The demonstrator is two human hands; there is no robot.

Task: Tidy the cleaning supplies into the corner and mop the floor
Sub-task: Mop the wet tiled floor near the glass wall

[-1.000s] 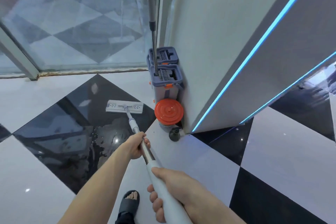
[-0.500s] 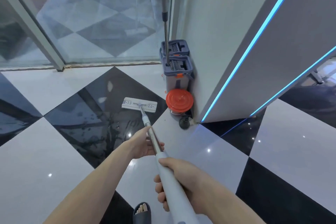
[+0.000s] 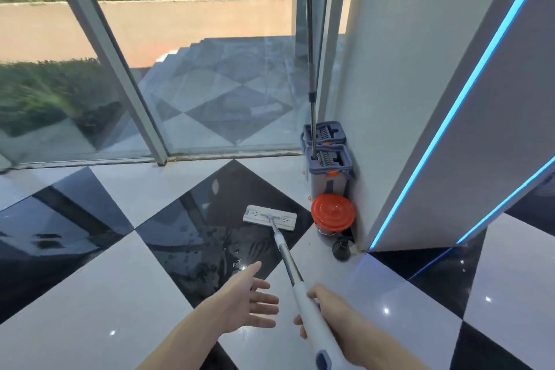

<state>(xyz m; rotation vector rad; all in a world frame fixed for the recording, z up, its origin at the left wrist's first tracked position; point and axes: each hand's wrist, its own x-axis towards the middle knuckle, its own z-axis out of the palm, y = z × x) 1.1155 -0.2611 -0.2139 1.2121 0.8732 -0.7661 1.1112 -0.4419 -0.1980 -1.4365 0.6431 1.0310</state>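
Note:
My right hand [image 3: 326,308] grips the white upper part of a flat mop's handle [image 3: 312,321]. The mop's white flat head [image 3: 269,218] lies on a wet black floor tile [image 3: 210,237], just left of the corner. My left hand [image 3: 250,299] hovers to the left of the handle with fingers spread, holding nothing. In the corner by the white pillar stand two grey-blue mop buckets [image 3: 329,168], one behind the other, with a second mop pole [image 3: 310,69] rising upright from the nearer one.
A bucket with an orange lid [image 3: 332,213] and a small dark bottle [image 3: 341,248] stand in front of the mop buckets. A white pillar with blue light strips [image 3: 420,99] is at right. Glass wall with metal frame [image 3: 105,48] runs across the back.
My left hand has let go of the mop handle and moved off to its left, fingers spread. The view has tilted upward. The mop head stays beside the orange-lidded bucket.

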